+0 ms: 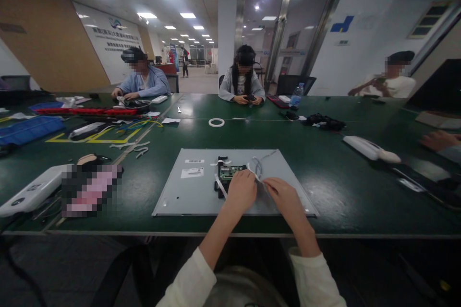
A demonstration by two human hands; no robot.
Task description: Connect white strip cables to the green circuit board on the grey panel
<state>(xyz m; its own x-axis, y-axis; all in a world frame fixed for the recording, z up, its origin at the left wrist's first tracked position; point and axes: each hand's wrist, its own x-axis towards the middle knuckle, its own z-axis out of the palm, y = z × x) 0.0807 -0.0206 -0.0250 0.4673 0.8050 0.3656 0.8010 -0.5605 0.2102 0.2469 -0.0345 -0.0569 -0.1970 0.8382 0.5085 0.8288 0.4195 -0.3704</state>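
Observation:
A flat grey metal panel (194, 192) lies on the green table before me. On it sits a black frame holding a green circuit board (230, 171), with white tape strips (220, 185) stuck around it. My left hand (243, 189) is closed at the board's right side, covering part of it. Beside it, my right hand (283, 195) is closed in a pinch. A pale, thin strip (258, 175) runs between the fingertips of both hands; whether it is tape or cable I cannot tell. Behind them a grey cable (256, 164) loops over the panel.
A tape roll (216, 123) lies beyond the panel. Left are a white device (34, 191), pale scraps (139, 147) and a blue tray (30, 130). Right are another white device (370, 148) and another person's hand (441, 140). People sit across the table, near a water bottle (296, 96).

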